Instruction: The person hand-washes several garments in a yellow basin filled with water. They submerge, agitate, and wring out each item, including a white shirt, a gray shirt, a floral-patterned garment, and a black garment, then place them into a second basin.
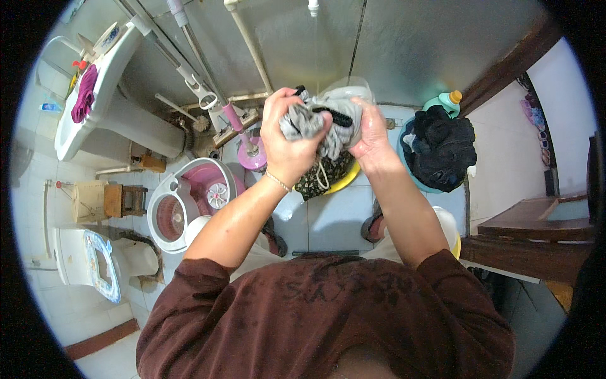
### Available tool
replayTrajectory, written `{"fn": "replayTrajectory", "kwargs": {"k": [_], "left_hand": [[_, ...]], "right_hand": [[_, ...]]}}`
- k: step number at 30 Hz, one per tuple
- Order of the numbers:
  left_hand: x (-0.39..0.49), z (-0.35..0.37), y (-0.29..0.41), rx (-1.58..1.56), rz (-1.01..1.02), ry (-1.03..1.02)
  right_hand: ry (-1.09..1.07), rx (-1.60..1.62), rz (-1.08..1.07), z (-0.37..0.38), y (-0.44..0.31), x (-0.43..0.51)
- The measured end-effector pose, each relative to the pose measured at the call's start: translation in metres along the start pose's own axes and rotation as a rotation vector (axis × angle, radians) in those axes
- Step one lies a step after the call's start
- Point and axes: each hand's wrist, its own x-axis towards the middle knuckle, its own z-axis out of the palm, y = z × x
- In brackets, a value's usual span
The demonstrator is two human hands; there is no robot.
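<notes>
A bunched grey garment with black parts (335,118) is held up in front of me by both hands. My left hand (291,137) grips its left side, the thumb pressed across the cloth. On the other side my right hand (371,128) clasps it, palm and wrist wet. Thin water seems to run down from a white spout (313,7) at the top of the view onto the cloth. Below the hands, a dark patterned cloth with a pale cord (315,180) lies in or over a yellow basin (348,182), partly hidden by the garment.
To the right, dark clothes (440,149) fill a blue basin (432,188) beside a green detergent bottle (441,103). On the left are a pink mop bucket (208,184), mops (232,117), a pedestal sink (128,109), a wooden stool (125,200) and a toilet (102,260).
</notes>
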Motion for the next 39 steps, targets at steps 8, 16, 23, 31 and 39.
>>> {"fn": "replayTrajectory", "kwargs": {"k": [8, 16, 23, 31, 39], "left_hand": [[0.047, 0.018, -0.003, -0.987, -0.897, -0.039], [0.081, 0.043, -0.047, -1.221, -1.112, -0.599], [0.104, 0.042, -0.090, -0.889, -1.082, -0.867], [0.129, -0.012, -0.079, -0.503, -0.842, -1.047], [0.157, -0.033, -0.068, 0.034, -0.387, -1.293]], "right_hand": [[0.043, -0.297, -0.697, 0.059, -0.022, -0.020], [-0.476, -1.488, -1.605, 0.075, -0.057, -0.037], [-1.024, -1.794, -1.607, 0.085, -0.075, -0.031], [-1.471, -1.752, -1.624, 0.102, -0.057, -0.010], [-1.537, -1.627, -1.555, 0.103, -0.007, 0.010]]}}
